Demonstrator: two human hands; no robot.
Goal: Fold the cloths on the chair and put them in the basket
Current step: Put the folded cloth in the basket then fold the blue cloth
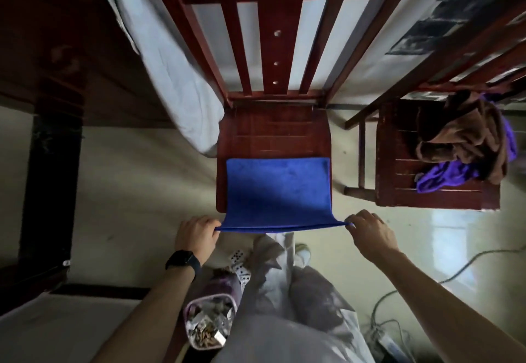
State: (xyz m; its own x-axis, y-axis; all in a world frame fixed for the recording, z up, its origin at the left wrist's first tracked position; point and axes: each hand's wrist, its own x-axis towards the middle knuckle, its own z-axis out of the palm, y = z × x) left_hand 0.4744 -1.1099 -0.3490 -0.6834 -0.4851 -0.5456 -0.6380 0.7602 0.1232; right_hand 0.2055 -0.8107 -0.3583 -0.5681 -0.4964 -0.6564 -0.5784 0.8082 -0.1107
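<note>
— Where was the blue cloth (pixel 277 189)?

— Spread flat over the front half of the red-brown wooden chair (pixel 273 132), its near edge pulled off the seat's front and stretched taut between both hands. The left hand (pixel 197 234) had its fingers curled tight, pinching the left corner; the right hand (pixel 370 231) pinched the right corner between thumb and fingertips.

— So which step was that?

— I judged it the start of a fold, the cloth squared up but not yet doubled. The next move would call for carrying both corners evenly to the far edge and matching them.

— And the material?

— A plush, nappy rectangle with a stitched hem; soft, likely to sag if one corner lagged.

— What else was near?

— A crumpled pile of brown and purple cloths (pixel 466 140) waited on a second slatted chair (pixel 398 186) to the right. I couldn't say for certain which thing was the basket.
</note>
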